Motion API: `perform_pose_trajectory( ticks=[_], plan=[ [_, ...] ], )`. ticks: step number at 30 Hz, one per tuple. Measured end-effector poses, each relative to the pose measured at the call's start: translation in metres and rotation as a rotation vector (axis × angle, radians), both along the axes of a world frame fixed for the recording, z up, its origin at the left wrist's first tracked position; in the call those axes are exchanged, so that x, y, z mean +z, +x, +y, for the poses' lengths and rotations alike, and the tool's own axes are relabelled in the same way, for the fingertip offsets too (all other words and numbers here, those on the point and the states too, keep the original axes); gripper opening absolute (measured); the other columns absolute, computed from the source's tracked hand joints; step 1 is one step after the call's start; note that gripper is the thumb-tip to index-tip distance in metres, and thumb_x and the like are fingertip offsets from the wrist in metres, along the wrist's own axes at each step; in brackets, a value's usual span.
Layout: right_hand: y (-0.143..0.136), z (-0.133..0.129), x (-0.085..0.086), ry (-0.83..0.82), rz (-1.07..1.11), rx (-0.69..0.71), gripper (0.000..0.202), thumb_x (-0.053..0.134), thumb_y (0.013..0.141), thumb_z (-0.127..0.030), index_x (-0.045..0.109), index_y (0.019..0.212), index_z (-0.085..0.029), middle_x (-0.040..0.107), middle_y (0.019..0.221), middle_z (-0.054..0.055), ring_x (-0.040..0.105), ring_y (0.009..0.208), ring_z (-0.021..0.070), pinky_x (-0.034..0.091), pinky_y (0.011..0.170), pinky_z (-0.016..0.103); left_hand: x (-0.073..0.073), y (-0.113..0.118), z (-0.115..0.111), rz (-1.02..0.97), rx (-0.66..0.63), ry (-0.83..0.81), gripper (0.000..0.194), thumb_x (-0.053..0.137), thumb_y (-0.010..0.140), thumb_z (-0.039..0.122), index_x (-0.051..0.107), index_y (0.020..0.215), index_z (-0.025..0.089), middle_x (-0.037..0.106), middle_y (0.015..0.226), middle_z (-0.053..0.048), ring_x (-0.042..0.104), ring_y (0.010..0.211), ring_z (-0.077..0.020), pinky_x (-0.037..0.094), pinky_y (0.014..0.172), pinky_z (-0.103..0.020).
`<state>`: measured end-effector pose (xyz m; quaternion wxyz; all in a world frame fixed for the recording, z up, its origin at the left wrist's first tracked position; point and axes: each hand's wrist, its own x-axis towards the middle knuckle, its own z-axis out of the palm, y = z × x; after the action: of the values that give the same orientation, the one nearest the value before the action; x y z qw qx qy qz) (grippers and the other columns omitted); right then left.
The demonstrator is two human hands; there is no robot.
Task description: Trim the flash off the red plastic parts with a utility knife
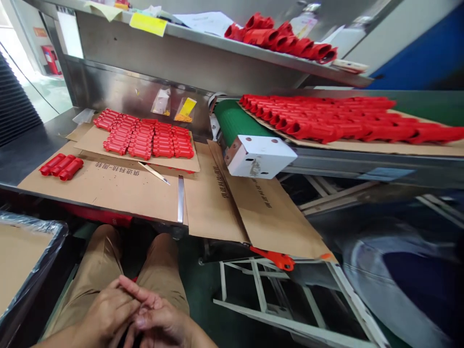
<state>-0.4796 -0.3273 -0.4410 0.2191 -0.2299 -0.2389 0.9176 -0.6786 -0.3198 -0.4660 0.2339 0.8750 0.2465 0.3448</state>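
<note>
Low over the lap, my left hand (110, 308) and my right hand (165, 316) touch, fingertips meeting. Their fingers are loosely bent and partly apart, with no object visible in either; the lower fingers are partly hidden. Beyond the knees, three red tubular parts (61, 166) lie at the left on a cardboard sheet (108, 193). Several rows of red parts (145, 137) rest on another cardboard piece behind them. A knife with a pale handle (154, 173) lies in front of those rows, and a metal strip (180, 198) is near the sheet's right edge.
A green conveyor (235, 123) with a white end block (261, 157) carries rows of red parts (326, 118) on cardboard. More red parts (282, 38) sit on the upper shelf (217, 41). A plastic-lined box (25, 261) stands at left, a white metal frame (261, 290) at lower right.
</note>
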Motion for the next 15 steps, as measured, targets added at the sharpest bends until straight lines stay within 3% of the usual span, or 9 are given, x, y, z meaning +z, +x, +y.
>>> perform_pose_trajectory(
  ticks=[2,3,4,5,7,9,10,12,15],
  plan=[
    [0.016,0.006,0.01,0.334,-0.233,-0.079,0.091,0.081,0.082,-0.06,0.048,0.16,-0.026,0.077,0.093,0.008,0.076,0.071,0.0199,0.056,0.057,0.024,0.022,0.005,0.02,0.02,-0.055,0.005,0.033,0.052,0.102,0.022,0.059,0.135,0.025,0.08,0.114,-0.003,0.075,0.102,-0.0174,0.052,0.103,-0.03],
    [0.03,0.012,0.017,0.57,-0.421,-0.174,0.075,0.072,0.09,-0.061,0.057,0.154,-0.024,0.078,0.099,0.011,0.077,0.078,0.0224,0.061,0.066,0.032,0.033,0.008,0.034,0.033,-0.07,0.03,0.036,0.054,0.102,0.022,0.057,0.138,0.024,0.078,0.121,-0.005,0.073,0.11,-0.0178,0.049,0.108,-0.031],
    [0.045,0.019,0.023,0.745,-0.599,-0.3,0.058,0.068,0.096,-0.053,0.066,0.145,-0.022,0.076,0.111,0.014,0.077,0.095,0.0263,0.062,0.085,0.041,0.045,0.011,0.049,0.055,-0.045,0.089,0.04,0.056,0.102,0.023,0.055,0.141,0.022,0.075,0.129,-0.008,0.069,0.12,-0.0193,0.046,0.111,-0.034],
    [0.062,0.028,0.029,0.881,-0.773,-0.433,0.044,0.063,0.101,-0.043,0.071,0.138,-0.021,0.072,0.127,0.017,0.07,0.117,0.0293,0.054,0.105,0.049,0.054,0.015,0.066,0.094,0.016,0.176,0.042,0.056,0.102,0.023,0.053,0.144,0.02,0.071,0.138,-0.011,0.065,0.128,-0.0211,0.044,0.113,-0.036],
    [0.095,0.05,0.037,1.333,-1.351,-0.596,0.044,0.055,0.103,-0.027,0.066,0.144,-0.018,0.062,0.146,0.019,0.057,0.139,0.0332,0.043,0.118,0.056,0.066,0.026,0.1,0.239,0.189,0.392,0.045,0.053,0.104,0.019,0.051,0.148,0.014,0.062,0.15,-0.017,0.057,0.139,-0.0272,0.041,0.115,-0.044],
    [0.119,0.076,0.039,1.627,-1.779,-0.428,0.065,0.057,0.098,-0.017,0.044,0.161,-0.009,0.043,0.162,0.022,0.038,0.155,0.0364,0.038,0.123,0.059,0.066,0.039,0.131,0.333,0.295,0.479,0.047,0.049,0.104,0.015,0.051,0.15,0.006,0.054,0.156,-0.023,0.053,0.143,-0.0353,0.036,0.116,-0.054],
    [0.128,0.089,0.038,1.685,-1.852,-0.353,0.075,0.06,0.094,-0.013,0.037,0.164,-0.007,0.037,0.166,0.022,0.032,0.158,0.0369,0.036,0.125,0.058,0.063,0.045,0.143,0.36,0.32,0.49,0.048,0.048,0.104,0.016,0.051,0.15,0.003,0.051,0.157,-0.024,0.052,0.143,-0.0385,0.035,0.116,-0.057],
    [0.138,0.111,0.034,1.762,-1.869,-0.239,0.081,0.063,0.087,-0.009,0.036,0.164,-0.005,0.036,0.167,0.021,0.033,0.158,0.0364,0.037,0.126,0.053,0.055,0.053,0.163,0.396,0.33,0.494,0.049,0.046,0.105,0.02,0.054,0.15,0.001,0.05,0.157,-0.026,0.053,0.141,-0.0409,0.035,0.115,-0.06],
    [0.145,0.129,0.027,1.864,-1.811,-0.151,0.073,0.057,0.087,-0.005,0.046,0.159,-0.005,0.042,0.164,0.018,0.04,0.154,0.0352,0.041,0.125,0.047,0.045,0.054,0.177,0.438,0.301,0.52,0.048,0.044,0.108,0.027,0.057,0.15,0.008,0.053,0.157,-0.021,0.056,0.14,-0.0363,0.038,0.115,-0.057]
  ],
)
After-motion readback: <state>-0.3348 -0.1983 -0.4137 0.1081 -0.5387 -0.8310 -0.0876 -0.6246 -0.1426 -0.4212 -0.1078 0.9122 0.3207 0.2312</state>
